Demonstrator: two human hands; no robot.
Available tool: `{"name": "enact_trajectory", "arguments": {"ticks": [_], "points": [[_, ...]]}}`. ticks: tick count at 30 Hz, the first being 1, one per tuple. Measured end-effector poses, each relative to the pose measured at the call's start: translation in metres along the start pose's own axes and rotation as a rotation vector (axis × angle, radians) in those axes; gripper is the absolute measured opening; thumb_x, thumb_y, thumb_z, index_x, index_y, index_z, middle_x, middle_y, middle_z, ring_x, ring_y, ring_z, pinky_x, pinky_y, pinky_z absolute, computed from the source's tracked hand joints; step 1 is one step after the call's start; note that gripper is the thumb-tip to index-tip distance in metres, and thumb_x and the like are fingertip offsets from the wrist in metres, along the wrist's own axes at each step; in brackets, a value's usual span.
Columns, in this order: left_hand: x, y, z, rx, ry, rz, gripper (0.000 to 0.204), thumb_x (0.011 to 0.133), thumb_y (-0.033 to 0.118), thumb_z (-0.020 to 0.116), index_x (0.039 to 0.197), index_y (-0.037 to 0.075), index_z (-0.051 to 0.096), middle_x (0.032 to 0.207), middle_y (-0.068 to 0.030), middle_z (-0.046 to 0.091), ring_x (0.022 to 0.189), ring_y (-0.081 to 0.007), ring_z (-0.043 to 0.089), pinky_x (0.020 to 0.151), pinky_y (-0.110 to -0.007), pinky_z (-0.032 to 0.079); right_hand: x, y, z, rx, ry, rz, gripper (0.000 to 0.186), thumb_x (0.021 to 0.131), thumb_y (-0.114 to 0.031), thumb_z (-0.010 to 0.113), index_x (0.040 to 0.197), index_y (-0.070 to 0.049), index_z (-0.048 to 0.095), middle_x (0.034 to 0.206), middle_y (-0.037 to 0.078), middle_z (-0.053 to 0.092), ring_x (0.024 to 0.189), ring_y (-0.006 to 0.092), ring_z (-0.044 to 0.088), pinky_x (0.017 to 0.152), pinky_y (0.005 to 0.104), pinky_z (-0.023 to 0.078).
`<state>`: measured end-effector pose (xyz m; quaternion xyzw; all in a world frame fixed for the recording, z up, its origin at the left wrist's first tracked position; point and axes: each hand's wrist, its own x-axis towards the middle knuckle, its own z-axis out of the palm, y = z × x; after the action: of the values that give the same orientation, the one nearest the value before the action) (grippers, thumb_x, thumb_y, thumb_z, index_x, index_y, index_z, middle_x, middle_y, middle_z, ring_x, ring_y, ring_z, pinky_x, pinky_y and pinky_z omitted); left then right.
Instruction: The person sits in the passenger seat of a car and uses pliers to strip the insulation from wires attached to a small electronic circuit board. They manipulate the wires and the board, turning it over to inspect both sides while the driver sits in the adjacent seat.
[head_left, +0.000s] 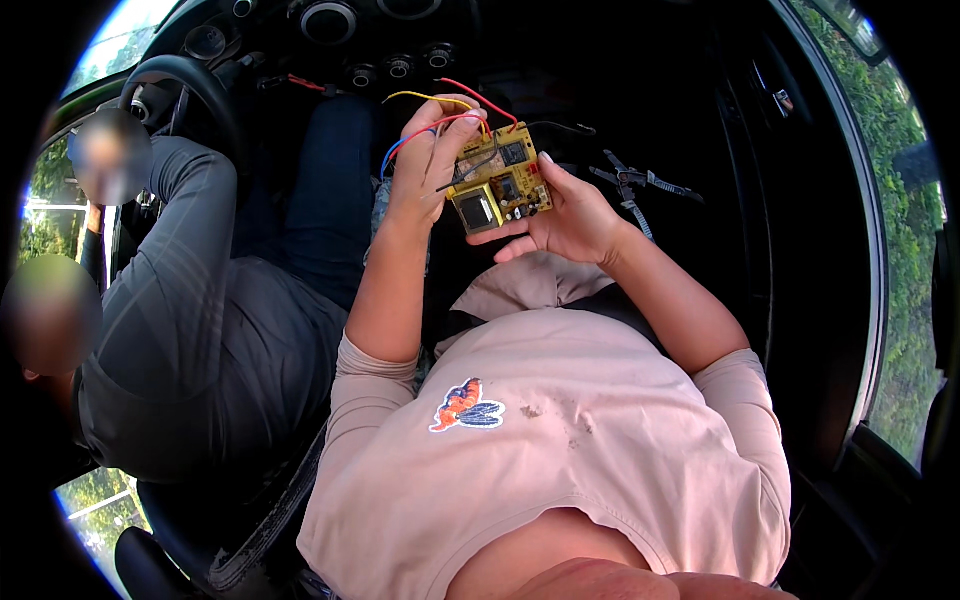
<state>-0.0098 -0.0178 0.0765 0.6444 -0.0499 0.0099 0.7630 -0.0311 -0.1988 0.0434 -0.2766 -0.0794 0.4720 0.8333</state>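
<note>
Left hand (425, 165): curled at the upper-left edge of the board (533, 150), thumb and fingers in among the loose wires (415, 95). Can't tell if actually pinching one.
Right hand (580, 215): clamped on the board, with the thumb at the right edge and fingers tucked in along the bottom.
Board: upper middle of the frame, between both hands, sitting a bit askew. Yellowish, packed with parts, chunky yellow block (478, 208) with a dark face at its lower left.
Wires: red, yellow and blue, sprouting up and off to the left, plus a thin black lead (560, 126) poking out right.
Metal tool (632, 182): just right of the hands, arms splayed out. Can't tell what kind.
Shirt (560, 410): beige, lower middle, with a bug patch (467, 406) and some dark smudges.
Person (190, 340): left side, dark grey top, near the steering wheel (182, 66) at upper left.
Knobs (400, 66): three in a row, top of the frame, below round vents (328, 22).
Window (905, 180): far right, greenery outside.
</note>
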Motion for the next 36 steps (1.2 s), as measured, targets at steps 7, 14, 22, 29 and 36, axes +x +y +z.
{"name": "enact_trajectory", "arguments": {"ticks": [7, 14, 22, 29, 36], "points": [[-0.012, 0.000, 0.004, 0.038, 0.006, 0.009, 0.042, 0.083, 0.017, 0.069, 0.118, 0.001, 0.051, 0.107, -0.0064, 0.056, 0.100, -0.0142, 0.054, 0.088, -0.026, 0.043, -0.001, -0.006, -0.001, 0.097, -0.041, -0.092, 0.065, 0.096, -0.055, 0.016, 0.142, -0.011, 0.024, 0.135, 0.024, 0.040, 0.114, 0.0513, 0.047, 0.084, 0.0519, 0.052], [-0.038, -0.004, 0.002, 0.096, -0.055, 0.093, 0.075, 0.081, 0.016, 0.069, 0.140, -0.001, 0.027, 0.131, -0.0161, 0.045, 0.119, -0.0236, 0.047, 0.102, -0.035, 0.036, 0.000, -0.005, 0.000, 0.137, -0.026, -0.142, 0.064, 0.096, -0.054, 0.016, 0.143, -0.011, 0.022, 0.135, 0.024, 0.039, 0.114, 0.0503, 0.048, 0.086, 0.0519, 0.051], [-0.055, -0.009, -0.003, 0.268, -0.100, 0.155, 0.087, 0.076, 0.014, 0.074, 0.144, 0.003, 0.021, 0.136, -0.0160, 0.041, 0.118, -0.0255, 0.049, 0.098, -0.038, 0.041, -0.001, -0.004, -0.003, 0.161, 0.038, -0.186, 0.059, 0.098, -0.051, 0.018, 0.142, -0.012, 0.024, 0.131, 0.025, 0.041, 0.108, 0.0451, 0.054, 0.086, 0.0486, 0.053], [-0.056, -0.014, -0.005, 0.378, -0.091, 0.157, 0.088, 0.071, 0.007, 0.076, 0.144, 0.007, 0.026, 0.137, -0.0137, 0.041, 0.117, -0.0260, 0.050, 0.094, -0.037, 0.046, -0.001, -0.004, 0.001, 0.103, 0.060, -0.194, 0.063, 0.097, -0.054, 0.021, 0.140, -0.008, 0.025, 0.127, 0.024, 0.044, 0.104, 0.0393, 0.057, 0.083, 0.0433, 0.055], [-0.060, -0.010, -0.004, 0.418, -0.076, 0.109, 0.088, 0.071, 0.010, 0.076, 0.143, 0.005, 0.027, 0.136, -0.0120, 0.043, 0.122, -0.0249, 0.046, 0.100, -0.037, 0.038, 0.000, -0.005, 0.000, 0.141, 0.023, -0.181, 0.068, 0.096, -0.055, 0.011, 0.143, -0.007, 0.021, 0.130, 0.030, 0.042, 0.111, 0.0470, 0.052, 0.085, 0.0467, 0.054]]}}
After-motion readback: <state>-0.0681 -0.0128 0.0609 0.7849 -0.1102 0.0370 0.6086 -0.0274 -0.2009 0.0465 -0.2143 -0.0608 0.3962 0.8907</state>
